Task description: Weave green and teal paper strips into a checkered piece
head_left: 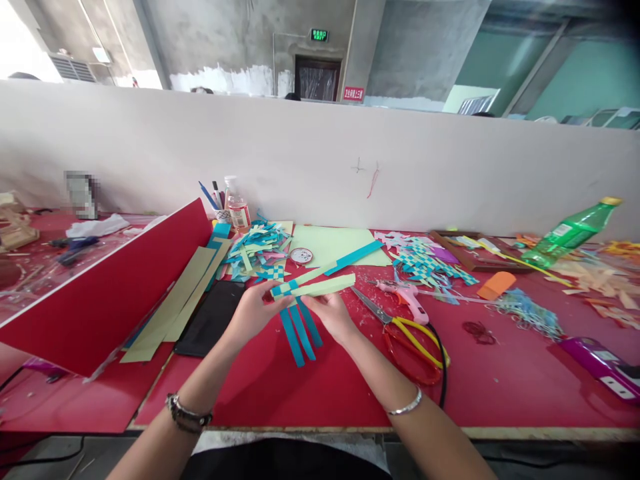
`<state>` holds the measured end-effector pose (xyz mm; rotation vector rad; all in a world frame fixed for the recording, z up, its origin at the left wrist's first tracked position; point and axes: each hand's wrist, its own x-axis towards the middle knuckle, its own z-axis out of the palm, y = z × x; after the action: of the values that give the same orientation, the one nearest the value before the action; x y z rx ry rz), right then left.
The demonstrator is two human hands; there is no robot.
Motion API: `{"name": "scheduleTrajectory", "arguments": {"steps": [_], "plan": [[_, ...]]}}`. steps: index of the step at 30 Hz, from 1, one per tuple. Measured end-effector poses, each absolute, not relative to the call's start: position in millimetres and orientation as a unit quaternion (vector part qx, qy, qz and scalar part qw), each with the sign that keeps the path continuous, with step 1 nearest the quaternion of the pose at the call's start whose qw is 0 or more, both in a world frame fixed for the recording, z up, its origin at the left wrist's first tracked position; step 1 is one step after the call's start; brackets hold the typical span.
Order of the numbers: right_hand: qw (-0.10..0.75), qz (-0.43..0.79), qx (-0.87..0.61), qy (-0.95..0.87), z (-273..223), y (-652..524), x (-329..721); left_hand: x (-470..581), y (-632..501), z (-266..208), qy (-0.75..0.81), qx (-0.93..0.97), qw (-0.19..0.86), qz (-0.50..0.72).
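Midair, a half-woven blue-and-green strip mat (295,293) (loose blue ends dangling), left hand (253,310) and right hand (333,313) grip clamped on it.

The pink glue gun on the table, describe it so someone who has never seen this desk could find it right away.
Start at the red table and go just past the right hand. Beyond the yellow-handled scissors lies the pink glue gun, flat on its side, below the pile of woven blue-and-green paper pieces. It is the only pink tool there.
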<state>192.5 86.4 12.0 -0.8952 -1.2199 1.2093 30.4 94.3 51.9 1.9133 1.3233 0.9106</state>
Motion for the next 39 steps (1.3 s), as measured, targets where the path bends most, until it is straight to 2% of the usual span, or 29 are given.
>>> {"name": "scheduleTrajectory", "arguments": {"steps": [3, 8, 19, 26, 39], "plan": [[0.538, 0.496, -0.406, -0.548, 10.0, 87.4, 194.4, 28.6, 94.6, 50.9, 0.467, 0.743, 0.358, 0.320], [0.510, 0.465, -0.446, -0.570, 9.5, 87.3, 197.7, 29.6, 94.8, 49.2, 0.488, 0.723, 0.349, 0.343], [0.506, 0.436, -0.455, -0.589, 9.4, 85.6, 196.4, 30.1, 94.1, 46.2, 0.494, 0.699, 0.377, 0.354], [0.498, 0.424, -0.452, -0.607, 12.6, 83.9, 195.1, 28.2, 95.3, 51.6, 0.502, 0.745, 0.285, 0.334], [0.470, 0.417, -0.426, -0.651, 14.9, 83.9, 198.1, 16.1, 98.8, 62.1, 0.527, 0.756, 0.222, 0.317]]}}
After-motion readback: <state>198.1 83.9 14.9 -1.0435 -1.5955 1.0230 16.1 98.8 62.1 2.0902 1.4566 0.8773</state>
